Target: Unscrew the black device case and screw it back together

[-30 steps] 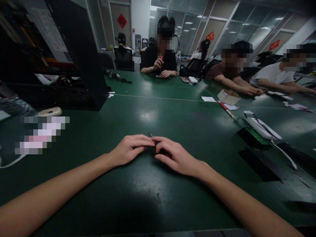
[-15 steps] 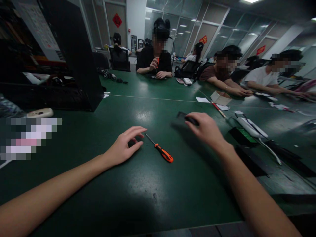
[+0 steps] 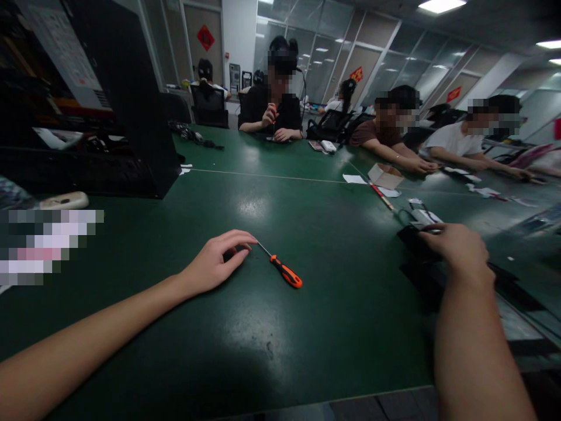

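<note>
An orange-and-black screwdriver (image 3: pixel 286 271) lies on the green tabletop (image 3: pixel 342 333), outside the grip of either hand. Its thin shaft points away from the wearer and to the left, ending right at the forefinger tip of the left hand (image 3: pixel 219 261); whether the two touch or merely sit side by side, I cannot tell. The handle slants back toward the wearer, on the right of that hand and clear of it. The left hand is palm down, low over the tabletop, fingers loosely curved and thumb parted from them, with a gap and nothing pinched between.

The right hand (image 3: pixel 462 248) is well apart from the screwdriver, far over to the right, its fingers bent down over a black piece (image 3: pixel 416 242). The hand hides much of that piece, so I cannot tell whether the fingers pinch it, hold something else or only rest there. Just beyond these fingers is a white oblong device (image 3: pixel 426 216), partly covered by the hand. Farther off stand a small open cardboard box (image 3: pixel 385 177) and, near it, a striped red-and-white rod (image 3: pixel 382 197). Across the table a co-worker in black (image 3: pixel 254 108) holds an orange-handled tool
</note>
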### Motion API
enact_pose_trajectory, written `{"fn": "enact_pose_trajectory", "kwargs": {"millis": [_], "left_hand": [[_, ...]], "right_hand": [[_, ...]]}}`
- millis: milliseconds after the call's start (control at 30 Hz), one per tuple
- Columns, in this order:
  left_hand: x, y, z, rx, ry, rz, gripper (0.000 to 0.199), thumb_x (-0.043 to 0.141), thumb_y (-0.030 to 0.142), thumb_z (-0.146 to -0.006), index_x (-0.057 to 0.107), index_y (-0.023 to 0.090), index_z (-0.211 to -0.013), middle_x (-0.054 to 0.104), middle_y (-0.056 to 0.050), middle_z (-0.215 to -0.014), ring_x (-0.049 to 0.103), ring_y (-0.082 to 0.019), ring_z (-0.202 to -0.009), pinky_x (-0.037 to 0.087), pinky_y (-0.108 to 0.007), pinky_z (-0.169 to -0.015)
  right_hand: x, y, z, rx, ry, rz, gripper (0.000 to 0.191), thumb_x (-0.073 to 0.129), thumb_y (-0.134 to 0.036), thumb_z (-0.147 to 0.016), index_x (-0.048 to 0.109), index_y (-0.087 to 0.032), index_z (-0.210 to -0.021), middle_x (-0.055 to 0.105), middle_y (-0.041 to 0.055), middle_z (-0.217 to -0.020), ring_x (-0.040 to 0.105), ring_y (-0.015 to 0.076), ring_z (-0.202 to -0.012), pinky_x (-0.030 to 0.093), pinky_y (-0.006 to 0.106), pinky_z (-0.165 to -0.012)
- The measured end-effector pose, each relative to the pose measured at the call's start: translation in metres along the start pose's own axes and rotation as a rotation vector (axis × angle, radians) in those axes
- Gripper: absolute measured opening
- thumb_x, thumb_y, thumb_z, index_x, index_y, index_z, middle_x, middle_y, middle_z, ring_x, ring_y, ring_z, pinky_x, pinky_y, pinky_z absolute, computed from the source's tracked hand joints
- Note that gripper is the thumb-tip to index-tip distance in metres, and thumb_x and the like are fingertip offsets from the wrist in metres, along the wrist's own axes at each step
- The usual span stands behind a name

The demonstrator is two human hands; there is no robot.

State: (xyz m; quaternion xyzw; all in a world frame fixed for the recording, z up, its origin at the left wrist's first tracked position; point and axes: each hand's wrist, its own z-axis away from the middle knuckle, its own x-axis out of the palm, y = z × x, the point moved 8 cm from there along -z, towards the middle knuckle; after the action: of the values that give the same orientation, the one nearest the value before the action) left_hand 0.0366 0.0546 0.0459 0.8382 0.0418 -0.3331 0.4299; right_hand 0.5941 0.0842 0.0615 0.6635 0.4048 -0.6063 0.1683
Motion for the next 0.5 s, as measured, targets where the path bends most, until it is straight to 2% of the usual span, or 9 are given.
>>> {"fn": "enact_pose_trajectory", "kwargs": {"millis": [133,233,367,500], "left_hand": [[0.001,-0.001,-0.001,0.011,-0.008,-0.003,0.024,0.054,0.023,-0.1,0.07,0.019,-0.117,0.069,-0.01,-0.124,0.069,-0.021,-0.104,0.058,-0.031,-0.083],[0.001,-0.001,-0.001,0.024,-0.005,-0.008,0.024,0.054,0.022,-0.1,0.07,0.019,-0.117,0.069,-0.01,-0.124,0.069,-0.021,-0.104,0.058,-0.032,-0.084],[0.002,-0.001,0.0,0.037,-0.007,-0.018,0.023,0.054,0.021,-0.1,0.071,0.018,-0.116,0.07,-0.01,-0.123,0.068,-0.021,-0.108,0.058,-0.033,-0.086],[0.003,0.0,0.001,0.052,-0.018,-0.029,0.022,0.054,0.021,-0.1,0.071,0.019,-0.115,0.071,-0.009,-0.121,0.067,-0.021,-0.111,0.057,-0.034,-0.091]], "right_hand": [[-0.001,-0.006,0.006,0.026,-0.062,0.055,0.025,0.076,-0.035,-0.069,0.083,-0.024,-0.091,0.071,0.0243,-0.09,0.069,0.0386,-0.078,0.049,0.051,-0.064],[-0.002,-0.007,0.014,0.084,-0.105,0.111,0.034,0.07,-0.036,-0.078,0.08,-0.023,-0.108,0.07,0.026,-0.114,0.069,0.0452,-0.105,0.054,0.054,-0.078],[-0.003,-0.01,0.025,0.149,-0.173,0.16,0.044,0.063,-0.04,-0.086,0.073,-0.025,-0.126,0.065,0.0217,-0.133,0.062,0.0445,-0.123,0.054,0.053,-0.094],[-0.005,-0.012,0.031,0.189,-0.214,0.188,0.044,0.061,-0.039,-0.088,0.071,-0.027,-0.129,0.062,0.0205,-0.138,0.06,0.0427,-0.127,0.052,0.052,-0.099]]}}
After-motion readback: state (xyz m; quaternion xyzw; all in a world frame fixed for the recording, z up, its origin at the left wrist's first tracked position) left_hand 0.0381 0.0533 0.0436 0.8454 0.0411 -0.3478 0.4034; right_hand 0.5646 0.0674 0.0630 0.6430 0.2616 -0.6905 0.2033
